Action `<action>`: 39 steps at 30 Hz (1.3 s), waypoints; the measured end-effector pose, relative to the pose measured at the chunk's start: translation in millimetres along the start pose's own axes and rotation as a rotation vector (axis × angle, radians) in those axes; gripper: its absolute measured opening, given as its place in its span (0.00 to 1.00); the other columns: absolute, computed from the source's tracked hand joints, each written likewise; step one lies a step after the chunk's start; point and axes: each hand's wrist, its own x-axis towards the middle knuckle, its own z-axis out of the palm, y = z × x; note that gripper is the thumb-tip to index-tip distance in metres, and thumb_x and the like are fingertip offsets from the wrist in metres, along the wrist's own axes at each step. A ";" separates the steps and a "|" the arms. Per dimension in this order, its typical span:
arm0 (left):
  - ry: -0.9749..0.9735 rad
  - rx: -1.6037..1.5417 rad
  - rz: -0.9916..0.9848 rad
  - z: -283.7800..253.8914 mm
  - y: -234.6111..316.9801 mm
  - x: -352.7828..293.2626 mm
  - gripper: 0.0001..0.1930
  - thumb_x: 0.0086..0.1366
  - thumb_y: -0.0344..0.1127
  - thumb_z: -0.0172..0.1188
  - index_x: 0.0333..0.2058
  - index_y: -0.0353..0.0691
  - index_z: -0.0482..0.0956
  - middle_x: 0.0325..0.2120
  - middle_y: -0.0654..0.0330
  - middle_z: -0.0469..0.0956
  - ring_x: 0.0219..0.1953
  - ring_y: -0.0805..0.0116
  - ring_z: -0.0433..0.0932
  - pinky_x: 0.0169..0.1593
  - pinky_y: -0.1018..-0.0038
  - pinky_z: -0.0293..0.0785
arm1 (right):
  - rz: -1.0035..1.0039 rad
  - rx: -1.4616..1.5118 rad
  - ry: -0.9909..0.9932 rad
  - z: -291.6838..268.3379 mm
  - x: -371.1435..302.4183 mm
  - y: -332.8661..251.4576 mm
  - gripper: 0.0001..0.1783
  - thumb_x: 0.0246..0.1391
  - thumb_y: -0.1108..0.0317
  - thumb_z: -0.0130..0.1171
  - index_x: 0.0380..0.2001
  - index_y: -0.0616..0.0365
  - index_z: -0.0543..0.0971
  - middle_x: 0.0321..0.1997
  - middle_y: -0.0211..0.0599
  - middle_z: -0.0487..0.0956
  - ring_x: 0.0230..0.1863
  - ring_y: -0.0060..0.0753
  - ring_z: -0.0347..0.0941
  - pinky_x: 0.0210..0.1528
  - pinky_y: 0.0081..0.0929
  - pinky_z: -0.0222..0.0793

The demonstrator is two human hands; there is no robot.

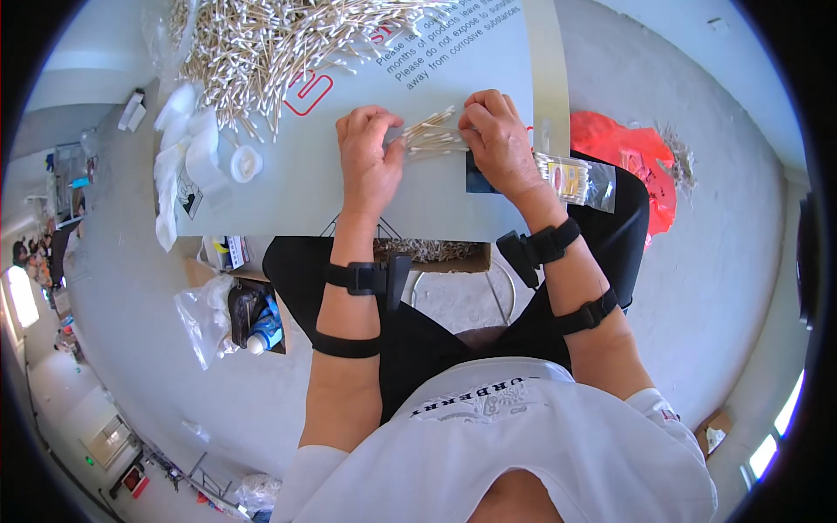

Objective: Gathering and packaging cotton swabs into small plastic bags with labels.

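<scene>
A small loose bundle of cotton swabs [432, 136] lies on the grey-green tabletop [296, 196] between my two hands. At its left end is my left hand [370, 159], its fingers bent and a gap showing between thumb and forefinger. My right hand [500, 141] has its fingers curled in at the bundle's right end, pinching there; the exact grip is partly hidden. Under the right wrist lies a dark blue flat patch [481, 178]. A clear bag packed with cotton swabs [562, 177] rests at the table's right edge, beside that wrist.
A big heap of loose cotton swabs [253, 52] covers the table's far left. Nearer are white crumpled plastic strips [187, 144] and a small round white container [246, 163]. A red plastic bag [623, 161] is right of the table. Below left stands an open box with a blue-and-white bottle [265, 331].
</scene>
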 end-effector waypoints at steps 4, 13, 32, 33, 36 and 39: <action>0.013 0.088 0.059 2.5 -10.3 6.7 0.11 0.49 0.19 0.62 0.32 0.39 0.79 0.36 0.60 0.74 0.44 0.55 0.68 0.49 0.63 0.68 | -0.053 0.016 -0.002 -0.7 1.2 1.6 0.05 0.46 0.79 0.57 0.29 0.61 0.75 0.40 0.41 0.73 0.44 0.49 0.70 0.47 0.40 0.69; 0.034 0.106 0.043 3.0 -8.1 17.1 0.08 0.50 0.19 0.60 0.28 0.39 0.79 0.33 0.61 0.75 0.41 0.56 0.70 0.43 0.65 0.71 | -0.085 -0.142 0.050 15.3 41.8 9.0 0.01 0.50 0.76 0.56 0.27 0.59 0.76 0.38 0.40 0.75 0.44 0.49 0.70 0.46 0.39 0.70; 0.195 -0.762 -0.291 46.0 25.2 -10.6 0.26 0.74 0.41 0.46 0.64 0.34 0.59 0.63 0.47 0.61 0.66 0.58 0.58 0.68 0.65 0.53 | 0.149 0.589 0.144 29.8 1.1 -21.2 0.13 0.59 0.80 0.49 0.46 0.64 0.77 0.51 0.47 0.77 0.52 0.46 0.74 0.54 0.29 0.68; 0.207 -0.810 -0.279 46.8 26.5 -12.0 0.25 0.73 0.40 0.47 0.64 0.33 0.60 0.63 0.47 0.61 0.66 0.59 0.58 0.68 0.65 0.52 | 0.147 0.612 0.158 29.1 -0.7 -19.5 0.12 0.59 0.79 0.49 0.45 0.65 0.77 0.51 0.47 0.76 0.50 0.45 0.74 0.53 0.28 0.68; 0.230 -0.907 -0.256 46.2 25.8 -16.7 0.25 0.72 0.37 0.49 0.63 0.32 0.61 0.62 0.47 0.63 0.66 0.60 0.59 0.70 0.64 0.51 | 0.229 0.635 0.163 18.1 -4.5 -11.4 0.11 0.59 0.79 0.51 0.44 0.66 0.77 0.51 0.46 0.76 0.48 0.41 0.75 0.52 0.28 0.69; 0.170 -0.566 -0.173 30.2 14.8 -19.3 0.30 0.62 0.26 0.53 0.64 0.36 0.60 0.65 0.50 0.60 0.69 0.55 0.56 0.69 0.61 0.50 | 0.250 0.530 0.047 -5.0 -7.9 -10.2 0.10 0.53 0.77 0.58 0.41 0.63 0.79 0.45 0.40 0.77 0.45 0.36 0.74 0.49 0.27 0.70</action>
